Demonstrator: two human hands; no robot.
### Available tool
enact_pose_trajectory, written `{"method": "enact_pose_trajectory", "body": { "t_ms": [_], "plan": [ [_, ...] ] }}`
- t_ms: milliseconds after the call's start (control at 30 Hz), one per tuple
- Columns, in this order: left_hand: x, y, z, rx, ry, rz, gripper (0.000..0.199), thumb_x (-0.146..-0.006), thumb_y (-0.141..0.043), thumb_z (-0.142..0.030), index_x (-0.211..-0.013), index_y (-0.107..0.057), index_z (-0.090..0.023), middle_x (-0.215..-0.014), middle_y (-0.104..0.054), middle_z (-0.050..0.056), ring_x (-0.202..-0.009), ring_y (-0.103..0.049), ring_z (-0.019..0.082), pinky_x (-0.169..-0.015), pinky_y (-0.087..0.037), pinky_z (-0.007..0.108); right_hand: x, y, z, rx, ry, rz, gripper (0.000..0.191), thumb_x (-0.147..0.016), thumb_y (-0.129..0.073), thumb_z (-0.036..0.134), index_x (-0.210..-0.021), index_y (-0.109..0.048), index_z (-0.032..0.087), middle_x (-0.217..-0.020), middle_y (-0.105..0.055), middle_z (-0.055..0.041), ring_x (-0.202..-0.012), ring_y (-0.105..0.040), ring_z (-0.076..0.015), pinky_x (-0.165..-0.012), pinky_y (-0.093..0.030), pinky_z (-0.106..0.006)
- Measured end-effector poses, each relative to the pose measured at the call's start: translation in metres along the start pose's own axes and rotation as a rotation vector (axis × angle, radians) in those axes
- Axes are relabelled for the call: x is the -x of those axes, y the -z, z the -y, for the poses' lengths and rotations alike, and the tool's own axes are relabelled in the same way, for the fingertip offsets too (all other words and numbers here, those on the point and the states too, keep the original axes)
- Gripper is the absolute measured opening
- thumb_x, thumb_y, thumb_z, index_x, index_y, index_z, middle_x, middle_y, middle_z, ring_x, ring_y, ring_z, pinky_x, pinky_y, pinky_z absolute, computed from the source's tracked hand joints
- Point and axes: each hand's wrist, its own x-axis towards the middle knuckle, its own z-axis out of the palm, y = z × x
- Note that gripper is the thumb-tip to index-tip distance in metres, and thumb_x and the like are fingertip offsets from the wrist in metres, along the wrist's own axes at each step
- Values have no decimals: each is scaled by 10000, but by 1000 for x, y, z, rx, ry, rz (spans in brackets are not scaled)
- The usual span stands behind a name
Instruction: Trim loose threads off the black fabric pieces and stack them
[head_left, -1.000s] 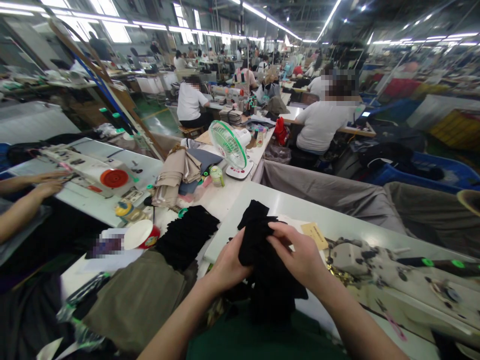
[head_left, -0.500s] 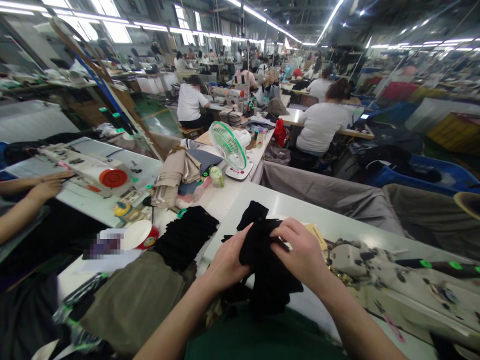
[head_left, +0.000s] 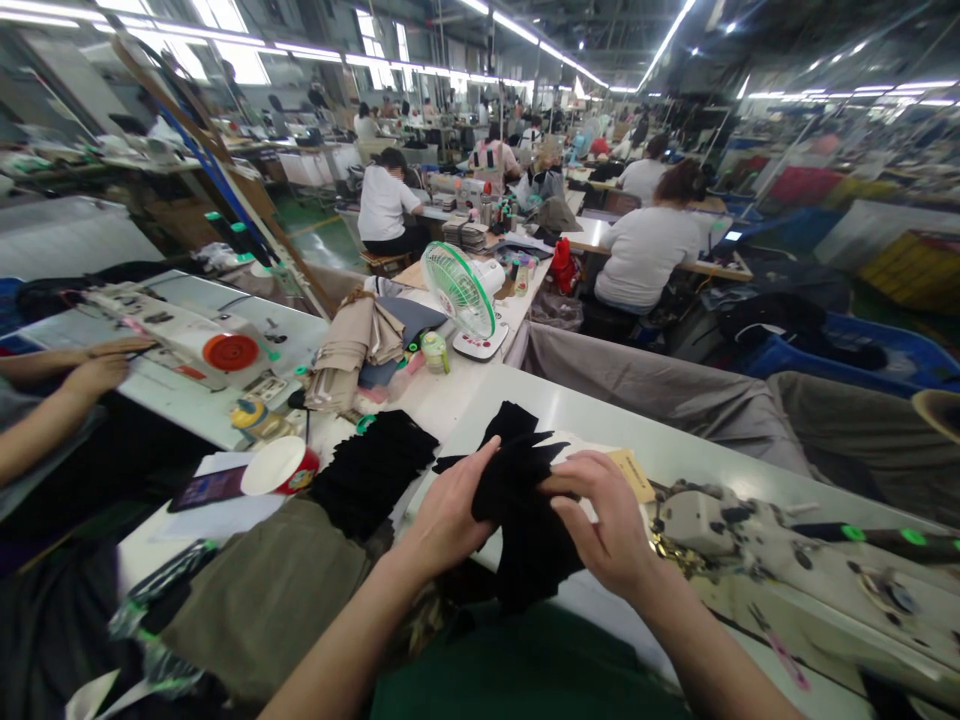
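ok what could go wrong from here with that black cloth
The black fabric, held by the left hand and right hand, hangs low and might slip off toward the lap. The similar black stack nearby could get mixed with it. A loose end might catch on the sewing machine.

Bunched-up black fabric [head_left: 525,510], probably a soft knit, crumpled, one end lying on the white sewing table [head_left: 577,410], the rest drooping past its edge.
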Motion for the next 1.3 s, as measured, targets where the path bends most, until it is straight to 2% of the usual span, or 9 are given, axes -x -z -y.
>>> {"method": "enact_pose_trajectory", "body": {
  "t_ms": [100, 333, 533, 767, 900, 1033, 1133, 1233, 1300],
  "plan": [
    [-2, 2, 0, -72, -85, -5, 917, -778, -579, -75, -1562, -137, -246, -1457, -525, 144, -1278, -569, 281, -1024, -510, 446, 3, -2, -1, 23, -94, -87, 244, -954, -573, 227, -1194, -530, 229, -830, -701, -17, -880, -678, -218, -869, -517, -399],
    [-6, 4, 1, -134, -185, 94, 925, -790, -553, -94, -1572, -75, -219, -1383, -567, 179, -1235, -588, 299, -974, -530, 459, -5, -2, -1, 84, -33, 35, 244, -909, -646, 233, -1144, -580, 240, -669, -635, 37, -709, -671, -190, -893, -537, -404],
    [-9, 7, 4, -119, -179, 129, 967, -795, -561, -89, -1579, -15, -239, -1390, -568, 162, -1237, -585, 298, -979, -523, 453, -4, -4, -4, 96, -82, 44, 284, -891, -661, 231, -1166, -591, 216, -751, -683, 1, -725, -663, -196, -881, -535, -404],
    [-13, 2, 6, 6, -85, 160, 1021, -773, -617, -101, -1583, -18, -273, -1402, -573, 133, -1237, -594, 296, -1002, -509, 455, -5, -2, -6, 95, -36, 59, 101, -880, -625, 128, -913, -637, 222, -681, -618, 18, -650, -569, -163, -794, -508, -382],
    [-16, -5, 8, 107, 37, 193, 1018, -761, -657, -141, -1582, -69, -268, -1389, -585, 123, -1215, -610, 289, -994, -511, 439, -3, 1, -3, 210, -54, -12, 75, -851, -657, 149, -870, -670, 220, -825, -608, -46, -835, -568, -225, -787, -489, -410],
    [-21, -10, 7, 186, 46, 243, 944, -735, -639, -114, -1560, -205, -262, -1418, -561, 114, -1249, -581, 281, -1025, -486, 425, -1, 6, -4, 180, -89, 6, 135, -817, -639, 113, -890, -660, 225, -1134, -611, -96, -1115, -546, -290, -977, -448, -502],
    [-27, -16, 5, 248, -7, 313, 801, -711, -612, -67, -1460, -414, -272, -1381, -586, 81, -1230, -582, 257, -1022, -482, 386, 6, 8, -10, 47, -174, 98, 152, -824, -601, 103, -917, -619, 222, -1239, -608, -103, -1186, -556, -284, -996, -468, -476],
    [-34, -27, 0, 333, 9, 405, 697, -681, -626, -60, -1343, -536, -258, -1326, -619, 63, -1193, -600, 251, -1012, -481, 366, 22, 9, -19, -40, -388, 129, 87, -871, -596, 175, -936, -596, 232, -1001, -691, -54, -919, -664, -214, -821, -546, -371],
    [-39, -39, -3, 407, 79, 487, 679, -671, -652, -80, -1322, -551, -248, -1290, -646, 56, -1142, -629, 251, -983, -495, 361, 37, 10, -22, -38, -575, 50, 76, -892, -604, 236, -967, -608, 236, -916, -702, -27, -843, -676, -193, -789, -554, -349]
  ]
}}
